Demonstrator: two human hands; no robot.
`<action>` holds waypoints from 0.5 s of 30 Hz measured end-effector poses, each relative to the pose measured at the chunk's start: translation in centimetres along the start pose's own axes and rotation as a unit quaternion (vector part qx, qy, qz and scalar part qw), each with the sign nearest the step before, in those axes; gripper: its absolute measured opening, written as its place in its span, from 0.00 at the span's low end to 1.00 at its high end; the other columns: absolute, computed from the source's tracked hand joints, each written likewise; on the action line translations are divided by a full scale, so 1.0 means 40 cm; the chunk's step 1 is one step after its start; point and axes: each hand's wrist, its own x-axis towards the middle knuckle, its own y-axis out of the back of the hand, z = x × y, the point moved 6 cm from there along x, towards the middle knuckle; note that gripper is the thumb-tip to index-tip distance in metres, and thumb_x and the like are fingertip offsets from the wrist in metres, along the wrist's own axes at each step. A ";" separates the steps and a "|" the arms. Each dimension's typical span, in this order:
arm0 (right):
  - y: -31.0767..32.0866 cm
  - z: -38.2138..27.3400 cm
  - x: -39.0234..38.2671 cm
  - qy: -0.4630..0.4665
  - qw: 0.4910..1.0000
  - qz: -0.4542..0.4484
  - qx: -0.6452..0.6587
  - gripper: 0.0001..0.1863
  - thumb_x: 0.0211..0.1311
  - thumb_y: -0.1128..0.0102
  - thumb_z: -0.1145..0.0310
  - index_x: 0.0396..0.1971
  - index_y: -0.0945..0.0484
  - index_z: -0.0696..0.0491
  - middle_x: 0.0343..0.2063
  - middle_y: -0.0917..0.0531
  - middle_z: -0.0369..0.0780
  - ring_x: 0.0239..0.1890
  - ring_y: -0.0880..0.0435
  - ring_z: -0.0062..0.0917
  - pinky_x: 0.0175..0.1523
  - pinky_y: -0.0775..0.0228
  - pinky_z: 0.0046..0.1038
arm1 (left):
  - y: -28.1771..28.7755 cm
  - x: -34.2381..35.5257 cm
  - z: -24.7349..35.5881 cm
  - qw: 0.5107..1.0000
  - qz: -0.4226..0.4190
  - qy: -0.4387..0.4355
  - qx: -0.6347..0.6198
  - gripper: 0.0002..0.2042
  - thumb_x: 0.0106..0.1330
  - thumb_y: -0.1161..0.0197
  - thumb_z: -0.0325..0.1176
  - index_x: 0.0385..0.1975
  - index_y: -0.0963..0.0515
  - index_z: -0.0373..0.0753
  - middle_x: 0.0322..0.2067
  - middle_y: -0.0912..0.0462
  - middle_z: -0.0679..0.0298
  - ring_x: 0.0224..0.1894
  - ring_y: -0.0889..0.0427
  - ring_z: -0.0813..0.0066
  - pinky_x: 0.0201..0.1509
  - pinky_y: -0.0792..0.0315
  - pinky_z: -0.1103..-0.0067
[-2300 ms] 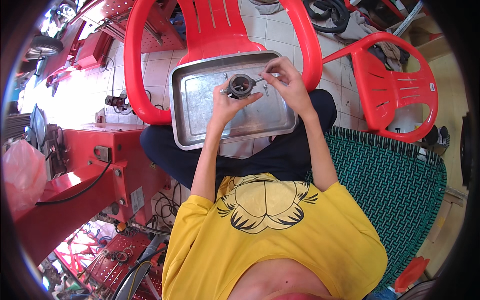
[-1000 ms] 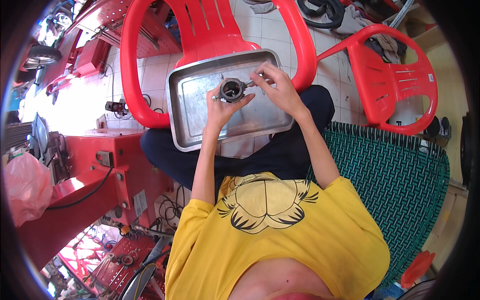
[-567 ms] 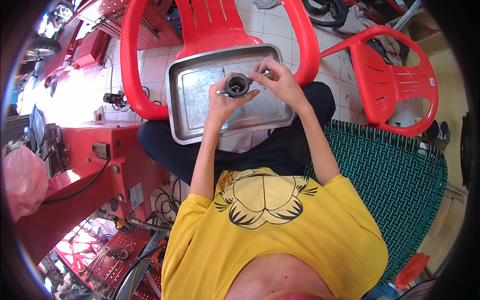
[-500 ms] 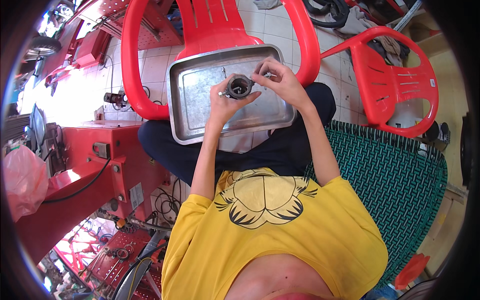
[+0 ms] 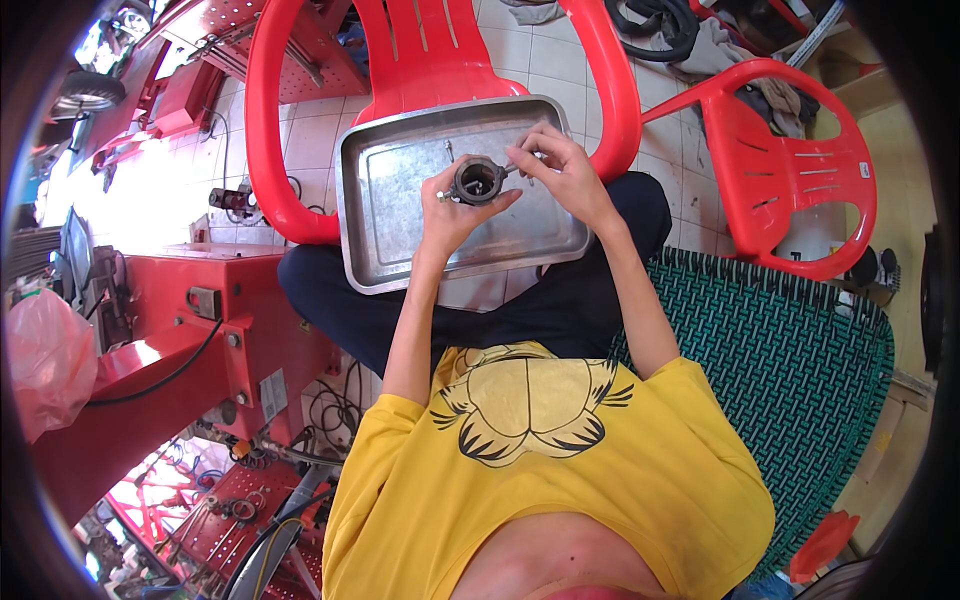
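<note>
My left hand (image 5: 447, 217) is wrapped round a dark, ring-shaped metal part (image 5: 479, 181) with a wide round bore, its opening facing up. A small bright fitting sticks out on the part's left side. At the right side of the part, my right hand (image 5: 562, 172) pinches a small thin metal piece (image 5: 512, 168) against or close to it; whether the piece is fixed to the part I cannot tell. Both hands are above a shallow metal tray (image 5: 395, 212). In the tray lies a small bolt (image 5: 448, 146), beyond my left hand.
The tray rests across my legs and a red plastic chair (image 5: 430, 70). Another red chair (image 5: 800, 180) stands at the right, near a green woven seat (image 5: 760, 350). Red machinery (image 5: 190, 320) and cables (image 5: 335, 405) occupy the left side.
The fingers of my right hand have shifted slightly at the side of the metal part, showing the thin piece more plainly. My left hand keeps its hold on the part.
</note>
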 end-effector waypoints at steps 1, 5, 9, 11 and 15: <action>-0.001 -0.004 0.000 0.011 1.000 0.000 -0.002 0.13 0.70 0.33 0.63 0.34 0.18 0.58 0.44 0.20 0.37 0.43 0.16 0.22 0.44 0.22 0.24 | 0.001 -0.001 0.000 1.000 0.001 0.001 0.001 0.19 0.49 0.15 0.37 0.36 0.17 0.37 0.27 0.13 0.65 0.27 0.17 0.78 0.38 0.21 0.78; 0.002 -0.038 -0.015 0.073 0.996 0.003 -0.055 0.09 0.70 0.34 0.67 0.37 0.20 0.58 0.46 0.21 0.37 0.45 0.18 0.21 0.45 0.23 0.23 | -0.002 0.002 0.002 1.000 -0.002 0.001 -0.002 0.19 0.49 0.15 0.37 0.36 0.17 0.37 0.27 0.13 0.64 0.27 0.17 0.78 0.38 0.21 0.78; -0.011 -0.058 -0.048 0.115 0.986 0.029 -0.114 0.08 0.69 0.34 0.69 0.39 0.22 0.57 0.48 0.22 0.38 0.46 0.18 0.22 0.48 0.24 0.24 | 0.001 -0.003 -0.001 1.000 -0.007 0.009 0.014 0.19 0.49 0.15 0.36 0.36 0.17 0.37 0.27 0.13 0.64 0.28 0.17 0.79 0.39 0.21 0.78; -0.015 -0.041 -0.044 0.113 0.990 0.035 -0.074 0.10 0.70 0.34 0.65 0.38 0.20 0.56 0.44 0.19 0.38 0.45 0.15 0.24 0.45 0.22 0.25 | 0.002 -0.004 0.006 1.000 -0.004 0.006 0.002 0.19 0.49 0.15 0.35 0.36 0.17 0.37 0.27 0.13 0.65 0.28 0.18 0.79 0.39 0.21 0.79; -0.008 0.034 -0.038 0.015 1.000 0.016 -0.004 0.18 0.77 0.42 0.55 0.35 0.21 0.57 0.34 0.17 0.39 0.38 0.14 0.23 0.41 0.25 0.25 | 0.002 -0.006 0.005 1.000 -0.005 0.014 -0.010 0.19 0.48 0.15 0.35 0.36 0.17 0.37 0.26 0.14 0.66 0.28 0.18 0.81 0.39 0.21 0.79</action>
